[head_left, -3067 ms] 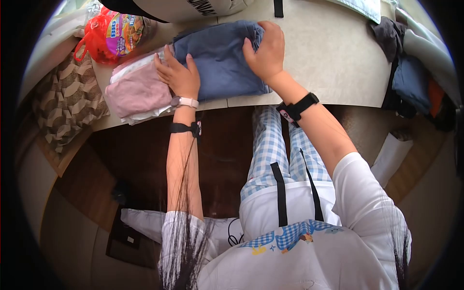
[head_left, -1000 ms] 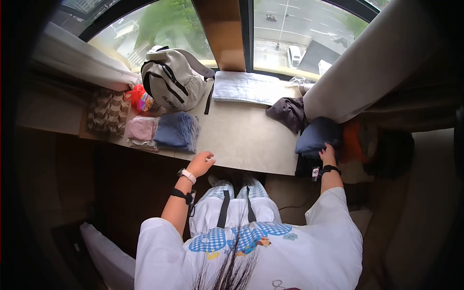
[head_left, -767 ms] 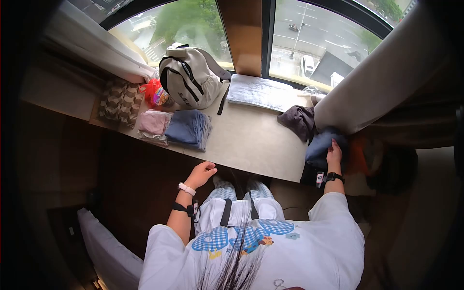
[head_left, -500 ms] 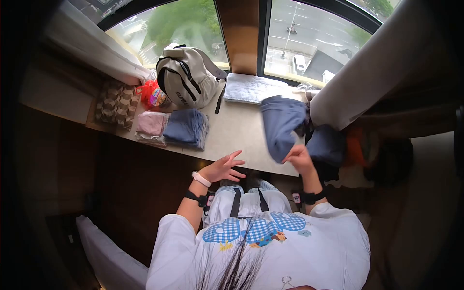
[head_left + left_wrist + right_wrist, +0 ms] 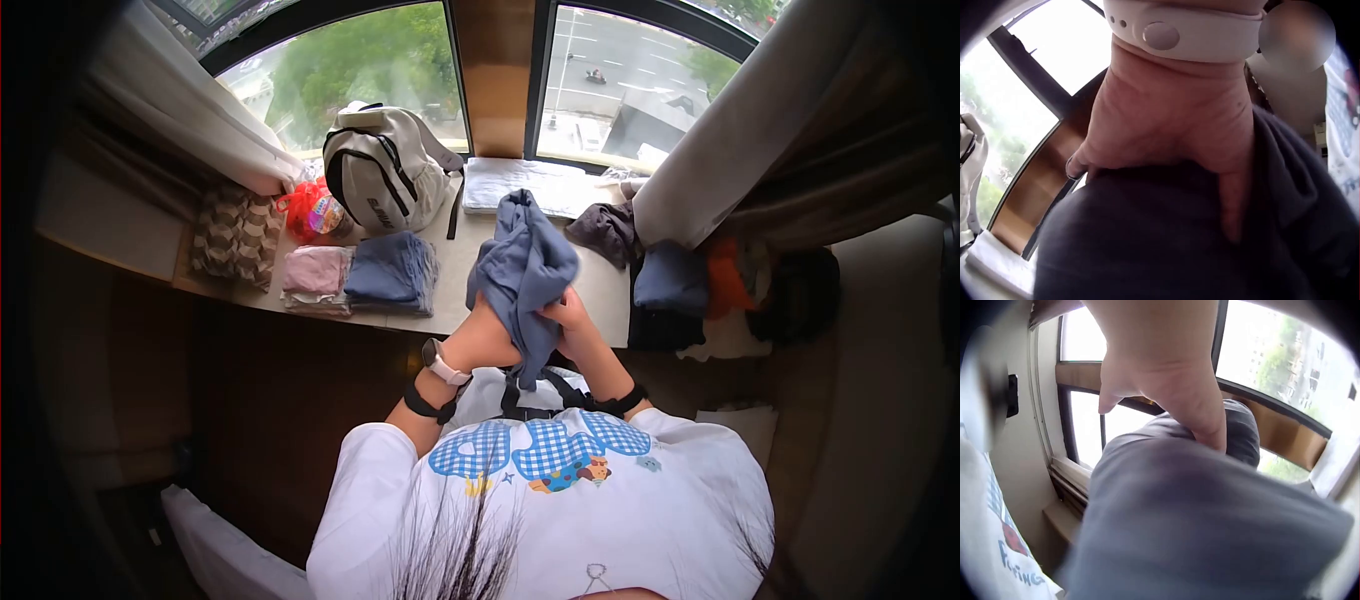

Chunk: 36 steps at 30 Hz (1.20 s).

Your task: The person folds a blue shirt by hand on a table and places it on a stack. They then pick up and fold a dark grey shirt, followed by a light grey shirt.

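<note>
Garment (image 5: pixel 525 265), blue-grey and bunched, gripped in both hands just in front of the chest.
Its long axis runs forward and up from the grips, over the tabletop (image 5: pixel 455 290) edge. Left hand (image 5: pixel 490 335) and right hand (image 5: pixel 568 318) sit side by side, fingers curled into the cloth, equally near. A folded stack (image 5: pixel 392 270) lies forward-left of the left hand, and a loose clothes pile (image 5: pixel 672 278) lies right of the right hand.

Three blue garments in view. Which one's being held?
The middle garment, bunched in the left hand and right hand. The folded one and the right-side one lie untouched.
</note>
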### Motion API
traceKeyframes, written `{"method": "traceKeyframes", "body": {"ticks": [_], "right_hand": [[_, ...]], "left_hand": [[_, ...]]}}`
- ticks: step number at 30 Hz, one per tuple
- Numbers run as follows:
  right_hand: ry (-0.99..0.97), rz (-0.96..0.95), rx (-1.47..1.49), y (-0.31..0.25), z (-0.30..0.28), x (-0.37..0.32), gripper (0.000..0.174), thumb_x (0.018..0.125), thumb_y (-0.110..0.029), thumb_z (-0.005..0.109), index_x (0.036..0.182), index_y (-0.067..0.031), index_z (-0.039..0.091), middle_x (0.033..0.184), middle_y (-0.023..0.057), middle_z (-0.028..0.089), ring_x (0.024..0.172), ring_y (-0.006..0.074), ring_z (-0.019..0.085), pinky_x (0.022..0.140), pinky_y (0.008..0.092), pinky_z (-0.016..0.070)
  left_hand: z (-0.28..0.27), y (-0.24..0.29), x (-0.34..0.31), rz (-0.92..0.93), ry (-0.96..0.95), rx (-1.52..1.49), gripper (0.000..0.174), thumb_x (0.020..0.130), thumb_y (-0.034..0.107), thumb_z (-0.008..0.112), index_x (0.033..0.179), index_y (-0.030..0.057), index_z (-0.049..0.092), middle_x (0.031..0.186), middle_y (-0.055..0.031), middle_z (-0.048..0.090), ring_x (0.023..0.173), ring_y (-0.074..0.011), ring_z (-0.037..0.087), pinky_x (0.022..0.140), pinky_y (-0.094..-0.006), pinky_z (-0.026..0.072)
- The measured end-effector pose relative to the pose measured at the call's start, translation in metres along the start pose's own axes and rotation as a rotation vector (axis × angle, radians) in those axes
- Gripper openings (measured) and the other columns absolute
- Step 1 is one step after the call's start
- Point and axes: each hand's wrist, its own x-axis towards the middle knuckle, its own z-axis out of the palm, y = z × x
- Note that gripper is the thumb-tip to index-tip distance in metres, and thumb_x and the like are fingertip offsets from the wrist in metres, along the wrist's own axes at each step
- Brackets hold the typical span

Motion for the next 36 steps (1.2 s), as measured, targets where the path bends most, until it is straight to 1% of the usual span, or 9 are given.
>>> {"method": "traceKeyframes", "body": {"ticks": [6, 11, 16, 21, 22, 24, 27, 31, 36], "right_hand": [[-0.065, -0.025, 0.403, 0.004, 0.000, -0.009, 0.058, 0.074, -0.019, 0.063, 0.124, -0.0059, 0.037, 0.116, 0.0067, 0.048, 0.109, 0.0182, 0.046, 0.092, 0.0342, 0.0369], [-0.034, -0.162, 0.209, 0.018, 0.000, -0.013, 0.054, 0.073, -0.013, 0.065, 0.120, -0.0052, 0.040, 0.113, 0.0074, 0.050, 0.104, 0.0192, 0.049, 0.090, 0.0342, 0.0396], [0.324, -0.302, 0.243, 0.002, -0.015, -0.007, 0.048, 0.069, 0.000, 0.054, 0.116, -0.0047, 0.045, 0.109, 0.0068, 0.054, 0.101, 0.0231, 0.052, 0.091, 0.0363, 0.0401], [-0.021, -0.637, 0.483, -0.036, -0.039, -0.033, 0.050, 0.072, -0.007, 0.044, 0.122, -0.0014, 0.042, 0.118, 0.0133, 0.050, 0.109, 0.0245, 0.048, 0.098, 0.0351, 0.0336], [-0.062, -0.693, 0.480, -0.041, -0.039, -0.034, 0.050, 0.072, -0.007, 0.044, 0.122, -0.0012, 0.042, 0.118, 0.0133, 0.050, 0.110, 0.0243, 0.048, 0.098, 0.0348, 0.0335], [-0.113, -0.729, 0.491, -0.045, -0.037, -0.031, 0.050, 0.072, -0.006, 0.044, 0.122, -0.0009, 0.042, 0.118, 0.0133, 0.050, 0.110, 0.0238, 0.047, 0.098, 0.0343, 0.0333], [-0.180, -0.608, 0.533, -0.030, -0.029, -0.023, 0.051, 0.072, -0.006, 0.044, 0.122, -0.0004, 0.041, 0.118, 0.0133, 0.050, 0.111, 0.0232, 0.047, 0.098, 0.0334, 0.0329], [-0.207, -0.444, 0.549, -0.009, -0.023, -0.018, 0.051, 0.072, -0.005, 0.043, 0.123, 0.0003, 0.040, 0.117, 0.0134, 0.050, 0.111, 0.0224, 0.046, 0.098, 0.0323, 0.0325], [-0.128, -0.379, 0.512, -0.021, -0.044, -0.016, 0.052, 0.072, -0.004, 0.043, 0.123, 0.0012, 0.039, 0.117, 0.0134, 0.050, 0.113, 0.0214, 0.045, 0.098, 0.0309, 0.0319]], "left_hand": [[-0.031, 0.000, -0.001, -0.268, 0.020, -1.081, 0.059, 0.075, 0.013, 0.061, 0.123, -0.0081, 0.034, 0.122, -0.0149, 0.044, 0.110, -0.0203, 0.044, 0.095, -0.0291, 0.0323], [-0.021, 0.005, 0.009, -0.053, 0.145, -0.500, 0.025, 0.083, 0.011, 0.053, 0.102, -0.0048, 0.055, 0.095, -0.0140, 0.060, 0.085, -0.0194, 0.056, 0.079, -0.0264, 0.0414], [-0.039, 0.000, 0.004, -0.182, 0.398, -0.964, 0.026, 0.088, 0.015, 0.051, 0.106, -0.0029, 0.055, 0.098, -0.0027, 0.058, 0.087, -0.0071, 0.050, 0.076, -0.0216, 0.0401], [-0.091, -0.028, -0.003, -0.309, 0.941, -1.034, 0.020, 0.089, 0.019, 0.049, 0.089, 0.0015, 0.060, 0.072, 0.0046, 0.055, 0.063, -0.0045, 0.048, 0.068, -0.0169, 0.0398], [-0.099, -0.049, -0.014, -0.345, 0.892, -0.972, 0.018, 0.086, 0.015, 0.053, 0.096, 0.0009, 0.056, 0.080, 0.0010, 0.054, 0.071, -0.0074, 0.049, 0.072, -0.0201, 0.0411], [-0.093, -0.066, -0.012, -0.503, 1.247, -0.418, 0.027, 0.080, 0.010, 0.057, 0.105, 0.0015, 0.050, 0.096, -0.0039, 0.052, 0.083, -0.0111, 0.049, 0.076, -0.0237, 0.0415], [-0.075, -0.037, 0.004, -0.319, 0.978, -0.629, 0.035, 0.076, 0.006, 0.061, 0.108, 0.0026, 0.047, 0.104, -0.0055, 0.049, 0.089, -0.0132, 0.048, 0.081, -0.0250, 0.0400], [-0.037, -0.004, 0.023, -0.146, -0.111, -0.994, 0.066, 0.074, 0.020, 0.067, 0.127, 0.0013, 0.032, 0.121, -0.0120, 0.043, 0.111, -0.0168, 0.041, 0.095, -0.0291, 0.0319], [-0.037, 0.006, 0.029, -0.256, 0.014, -0.784, 0.054, 0.072, 0.009, 0.066, 0.120, -0.0018, 0.042, 0.109, -0.0085, 0.054, 0.095, -0.0127, 0.051, 0.083, -0.0256, 0.0413]]}}
